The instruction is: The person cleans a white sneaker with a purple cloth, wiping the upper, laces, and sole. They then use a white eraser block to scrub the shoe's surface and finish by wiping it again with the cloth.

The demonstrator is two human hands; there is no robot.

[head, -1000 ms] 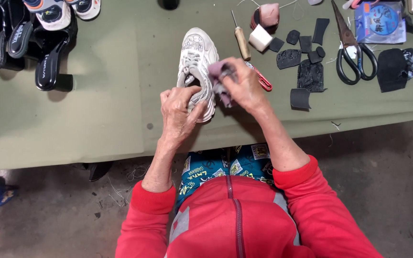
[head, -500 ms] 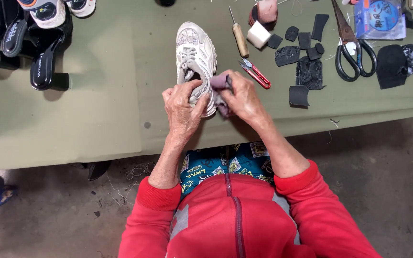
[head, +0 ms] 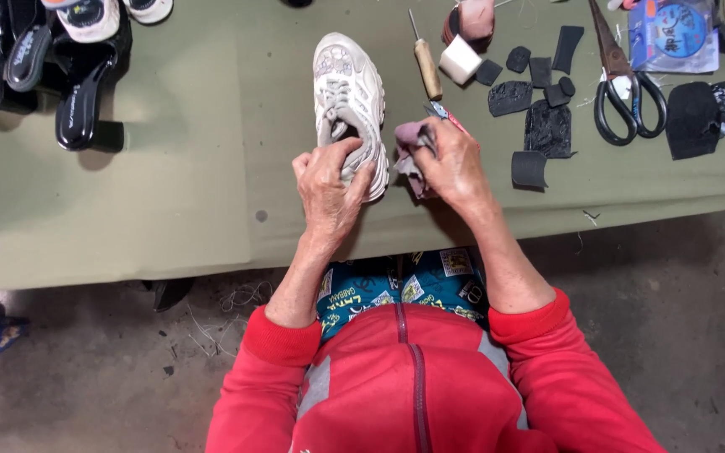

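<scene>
A white chunky sneaker [head: 346,88] lies on the green-covered table [head: 178,201], toe pointing away from me. My left hand [head: 329,189] grips its heel end. My right hand [head: 451,164] holds a crumpled mauve cloth [head: 409,138] just to the right of the sneaker's heel side, a small gap apart from it. Red-handled thread snips [head: 446,113] peek out from behind my right hand.
Black sandals [head: 77,92] and other shoes crowd the table's far left. To the right lie a wooden-handled awl [head: 426,67], a white block [head: 461,59], several black rubber pieces [head: 545,126], large black scissors [head: 623,84] and a blue plastic packet [head: 673,33]. The table's front edge runs just below my hands.
My right hand with the cloth has slid along the sneaker's right side toward the heel and now sits slightly off it. The view has shifted a little; the left hand keeps its grip.
</scene>
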